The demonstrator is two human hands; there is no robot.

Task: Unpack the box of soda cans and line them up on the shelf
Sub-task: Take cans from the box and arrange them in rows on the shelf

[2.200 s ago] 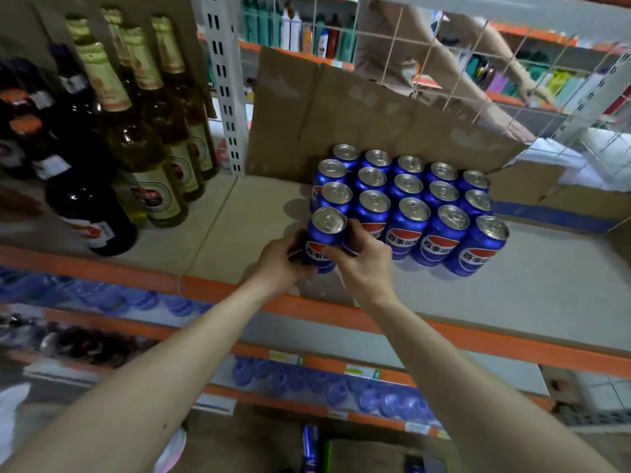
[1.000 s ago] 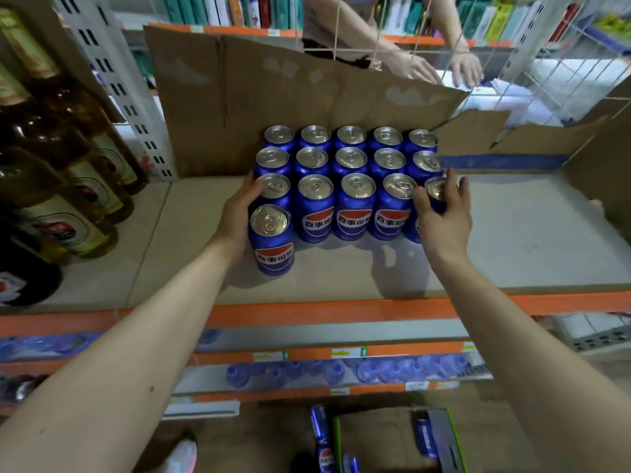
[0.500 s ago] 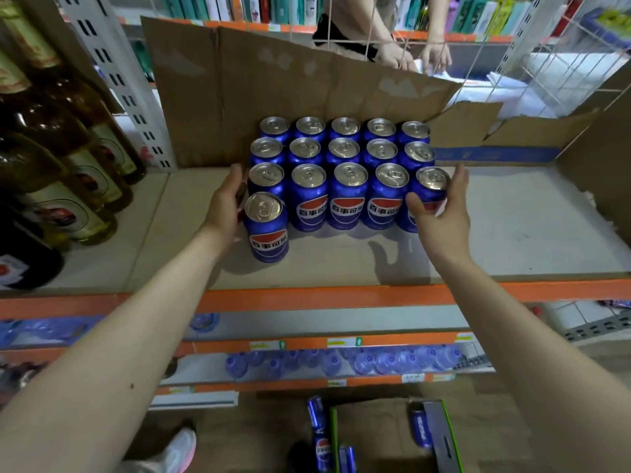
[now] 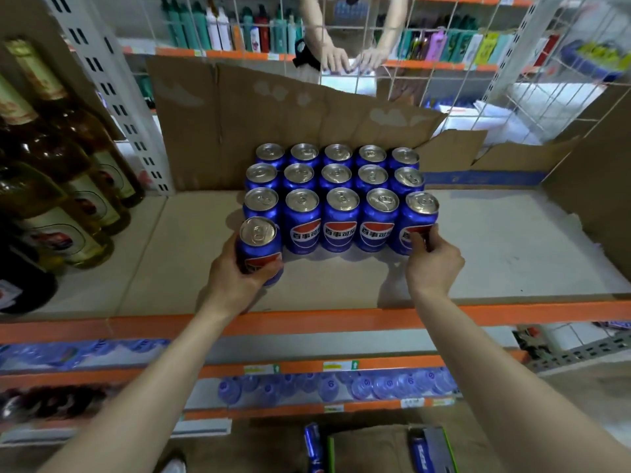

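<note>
Sixteen blue soda cans [image 4: 338, 199] stand on the shelf [image 4: 512, 254] — three rows of five, plus one lone can [image 4: 257, 244] in front at the left. Two hands reach in — left hand [image 4: 235, 278], right hand [image 4: 432, 261]. Several bottles [image 4: 68, 186] stand at left; their number cannot be told.

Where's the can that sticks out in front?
It's on the shelf, front-left of the can block, gripped by the left hand, right of the bottles.

Both hands forward, left [image 4: 235, 271] and right [image 4: 432, 259] fingers curled.
</note>
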